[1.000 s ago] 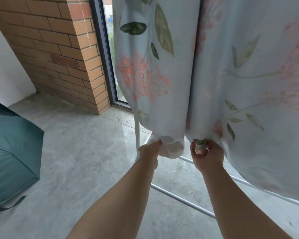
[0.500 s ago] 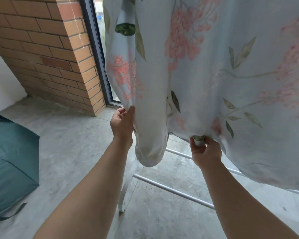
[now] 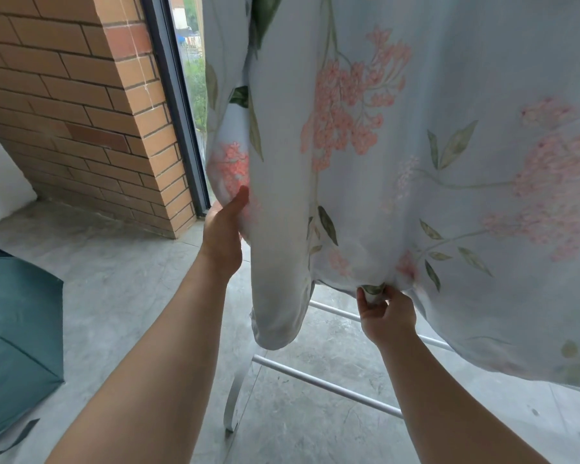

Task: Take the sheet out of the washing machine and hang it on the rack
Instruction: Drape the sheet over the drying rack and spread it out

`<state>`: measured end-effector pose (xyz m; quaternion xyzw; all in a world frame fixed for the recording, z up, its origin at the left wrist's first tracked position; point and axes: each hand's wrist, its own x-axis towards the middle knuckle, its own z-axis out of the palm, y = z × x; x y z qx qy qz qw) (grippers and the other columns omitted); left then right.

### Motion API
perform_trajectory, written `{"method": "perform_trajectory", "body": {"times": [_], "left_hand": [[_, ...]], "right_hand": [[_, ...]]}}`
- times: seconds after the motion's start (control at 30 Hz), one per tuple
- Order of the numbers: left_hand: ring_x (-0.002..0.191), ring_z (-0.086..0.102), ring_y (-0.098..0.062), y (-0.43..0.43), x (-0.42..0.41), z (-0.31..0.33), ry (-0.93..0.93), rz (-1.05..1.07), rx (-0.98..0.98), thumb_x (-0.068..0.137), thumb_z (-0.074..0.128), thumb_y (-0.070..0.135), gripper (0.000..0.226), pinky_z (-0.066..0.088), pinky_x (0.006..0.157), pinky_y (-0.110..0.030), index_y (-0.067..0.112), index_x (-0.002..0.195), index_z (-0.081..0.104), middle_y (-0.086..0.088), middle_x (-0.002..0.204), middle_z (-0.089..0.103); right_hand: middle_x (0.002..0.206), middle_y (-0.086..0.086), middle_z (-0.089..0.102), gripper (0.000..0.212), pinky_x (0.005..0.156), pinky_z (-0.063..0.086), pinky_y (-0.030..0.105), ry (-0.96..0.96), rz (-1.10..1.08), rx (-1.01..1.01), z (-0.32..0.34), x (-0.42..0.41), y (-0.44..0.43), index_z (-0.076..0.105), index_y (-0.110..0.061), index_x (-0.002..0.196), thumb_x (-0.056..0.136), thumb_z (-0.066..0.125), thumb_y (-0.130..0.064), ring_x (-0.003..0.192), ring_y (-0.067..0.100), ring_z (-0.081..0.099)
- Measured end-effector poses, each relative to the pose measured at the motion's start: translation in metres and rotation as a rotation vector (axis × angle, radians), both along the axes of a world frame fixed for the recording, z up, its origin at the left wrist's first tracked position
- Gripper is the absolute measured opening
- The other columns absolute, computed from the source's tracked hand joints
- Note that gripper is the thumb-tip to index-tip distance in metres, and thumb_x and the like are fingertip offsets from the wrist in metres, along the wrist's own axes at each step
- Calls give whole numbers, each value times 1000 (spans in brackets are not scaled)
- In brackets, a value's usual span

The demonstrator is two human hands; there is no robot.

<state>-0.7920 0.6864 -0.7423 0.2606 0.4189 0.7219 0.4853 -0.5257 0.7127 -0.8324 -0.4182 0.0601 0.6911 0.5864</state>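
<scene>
While pale blue floral fabric sheet (image 3: pixel 399 155) hangs above bars of white metal tube rack (image 3: pixel 325 385), right hand (image 3: pixel 386 314) pinches hem; left hand (image 3: pixel 224 229) thumb on side fold, fingers hidden, grip cannot tell. Risk: uneven tug drags sheet onto grey concrete floor (image 3: pixel 114 296).

Medium-bright, soft daylight comes from the tall dark-framed glass window (image 3: pixel 191 78) back left. The pale blue floral fabric sheet (image 3: pixel 476 68) is backlit and glows a bit, pink print washed out and soft toward right edge. Weak sheen on grey polished concrete floor (image 3: pixel 114 296); shadows faint, diffuse. Fisheye bend: orange-brown brick wall (image 3: pixel 64 95) courses tilt and curve at left. Centre sharp.
</scene>
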Motion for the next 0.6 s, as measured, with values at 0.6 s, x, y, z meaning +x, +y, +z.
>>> {"method": "perform_trajectory", "body": {"times": [0.6], "left_hand": [[96, 72, -30, 3, -27, 2, 95, -213, 45, 72, 67, -1, 39, 58, 85, -40, 3, 109, 73, -13, 106, 74]], "right_hand": [[118, 9, 69, 35, 68, 59, 41, -23, 44, -3, -5, -34, 37, 59, -12, 130, 96, 58, -6, 103, 28, 67]]}}
